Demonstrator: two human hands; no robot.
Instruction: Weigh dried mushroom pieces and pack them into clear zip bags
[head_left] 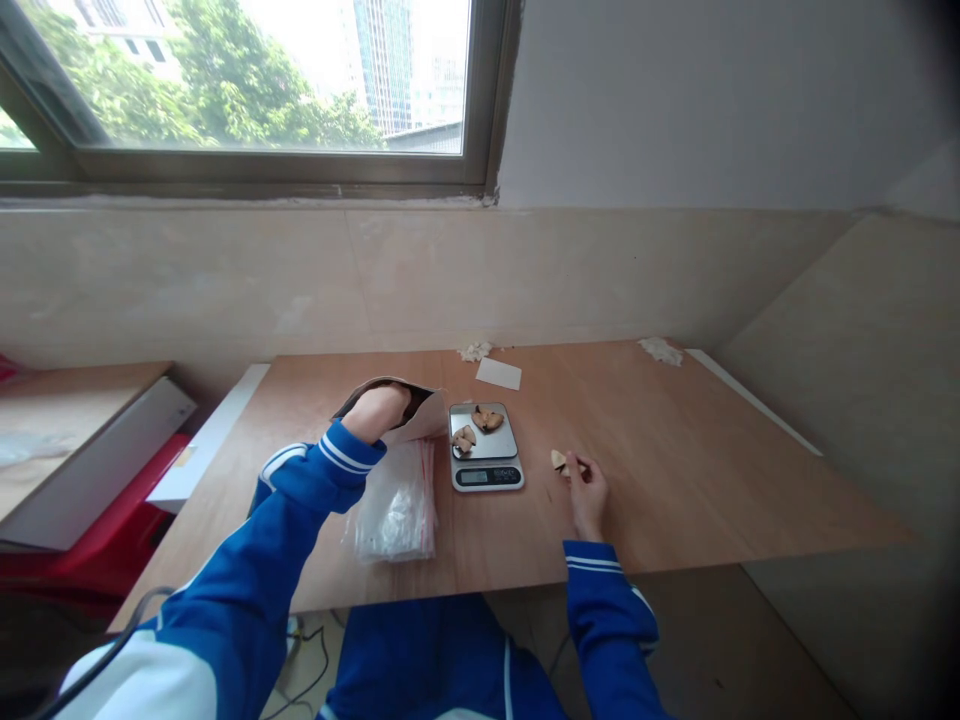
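Pale plywood forms the desk [660,470], with a stack of clear plastic bags [394,503] and a digital kitchen scale [486,447] on it. The left hand [375,412] is pushed into the mouth of a paper pouch [424,420]; its fingers are hidden inside, so their spread cannot be told. Brown-and-cream chunks [487,418] lie on the scale's metal tray, their kind hard to make out. The right hand [587,490] holds its fingers [574,466] in a narrow pinch on a small pale chunk [559,460], whose long axis points left toward the scale.
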